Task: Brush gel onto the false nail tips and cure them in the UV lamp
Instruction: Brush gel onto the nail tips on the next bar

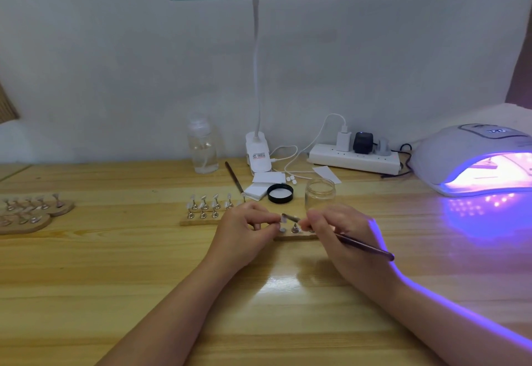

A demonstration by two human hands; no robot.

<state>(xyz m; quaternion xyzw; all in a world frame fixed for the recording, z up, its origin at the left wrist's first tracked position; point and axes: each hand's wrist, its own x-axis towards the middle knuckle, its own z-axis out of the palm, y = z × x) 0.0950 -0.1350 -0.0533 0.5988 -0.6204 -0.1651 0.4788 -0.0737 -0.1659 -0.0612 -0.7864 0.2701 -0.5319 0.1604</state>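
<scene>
Head view: my left hand [247,229] pinches a nail tip [283,217]; my right hand [335,226] grips the brush [364,246], bristles pointing left onto it.

A nail tip [283,217] is pinched by the left hand [244,229] at table centre; a brush [364,246], gripped by the right hand [336,227], is laid against it. The lit UV lamp [475,158] is seen at 2 o'clock.

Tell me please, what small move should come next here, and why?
Probably stroke the brush along the nail tip. The left hand pinches the tip, the right hand holds the brush with its end already at the tip, above the wooden stand. The UV lamp glows at the right, ready for curing afterwards.
</scene>
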